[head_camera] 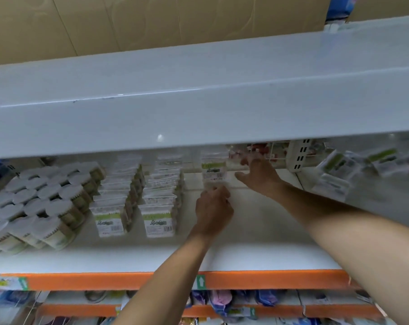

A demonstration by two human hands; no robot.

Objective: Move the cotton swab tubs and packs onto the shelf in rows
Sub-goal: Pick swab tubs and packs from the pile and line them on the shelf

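Observation:
On the white shelf [257, 242], round cotton swab tubs [44, 202] with white lids stand packed in rows at the left. Beside them, two rows of clear swab packs [119, 195] with green labels run front to back. A third pack [214, 171] stands upright at the shelf's rear, starting another row. My left hand [212, 212] pinches this pack's lower edge. My right hand [259, 174] reaches to the back just right of the pack, fingers spread, the fingertips hidden under the upper shelf.
The upper shelf board [198, 109] overhangs and hides the rear of the shelf. Boxed goods [339, 172] with green stripes lie at the right. A white slotted upright [297, 156] stands at the back. An orange price rail [269, 279] edges the shelf front; more goods hang below.

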